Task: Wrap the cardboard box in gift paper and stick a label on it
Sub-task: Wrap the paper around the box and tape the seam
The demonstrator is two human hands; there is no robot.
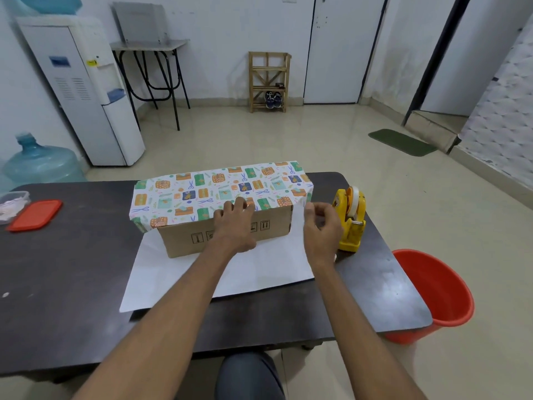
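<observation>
Forearms reach fwd over table (72,269); risk, as I judge it: gift paper (219,186) slips back off cardboard box (178,241) mid-table if L hand (235,217) lifts before tape holds, leaving a slack, skewed seam. L hand lies fingers-flat, pressing paper edge to box's near top edge. R hand (320,226) hovers betw. box end and yellow tape dispenser (350,223), fingertips drawn together, on what I cannot tell.

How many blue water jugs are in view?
2: one blue plastic water jug on the floor at left, another atop the white water dispenser; others may be hidden off-frame.
</observation>
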